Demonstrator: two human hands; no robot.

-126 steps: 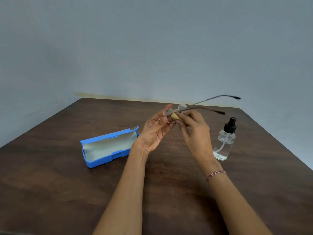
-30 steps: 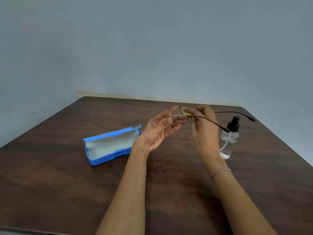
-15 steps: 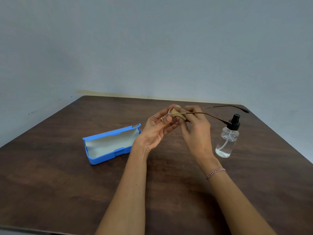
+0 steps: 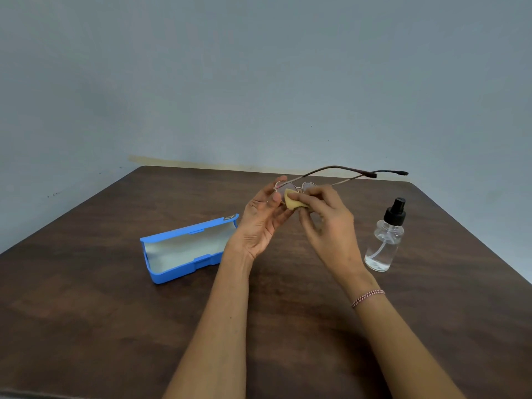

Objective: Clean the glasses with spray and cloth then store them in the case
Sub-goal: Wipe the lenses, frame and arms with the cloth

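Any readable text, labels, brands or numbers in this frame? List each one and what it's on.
No text here can be read.
Small metal badge on the corner of the open blue plastic glasses case: too small to read.
Clear spray bottle with black pump: no label visible.
Thin brown wire-framed glasses and small yellow cloth: no markings visible.

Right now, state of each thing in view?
glasses, temples unfolded, held above the table by left hand
cloth, pinched by right hand, against the glasses
case, open, empty, on the table
spray bottle, upright, sprayer on, liquid low
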